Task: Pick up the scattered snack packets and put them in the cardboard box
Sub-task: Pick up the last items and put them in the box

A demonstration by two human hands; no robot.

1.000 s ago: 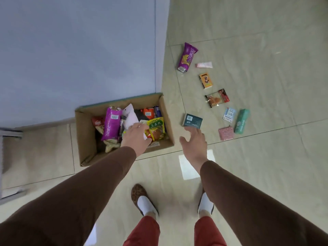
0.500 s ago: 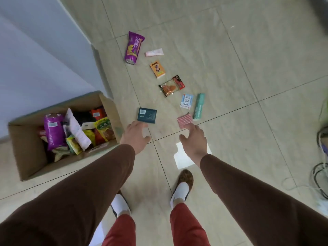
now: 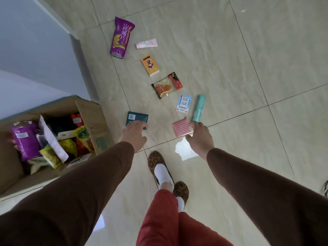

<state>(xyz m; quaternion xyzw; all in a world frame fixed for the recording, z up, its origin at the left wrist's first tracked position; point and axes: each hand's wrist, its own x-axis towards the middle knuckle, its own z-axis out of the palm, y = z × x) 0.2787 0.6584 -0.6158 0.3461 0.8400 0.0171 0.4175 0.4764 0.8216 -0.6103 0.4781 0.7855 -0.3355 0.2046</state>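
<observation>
Teal packet (image 3: 137, 119) under left hand (image 3: 133, 134), fingers relaxed.

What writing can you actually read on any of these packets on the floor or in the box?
"山药薄片": in large white characters on the purple snack bag; the slanted Latin brand line beside it is too blurred to read.
Orange packet, red-and-clear packet, blue-and-white packet, teal stick pack, dark teal packet: print too small.
Packets in the cardboard box: blurred.
</observation>
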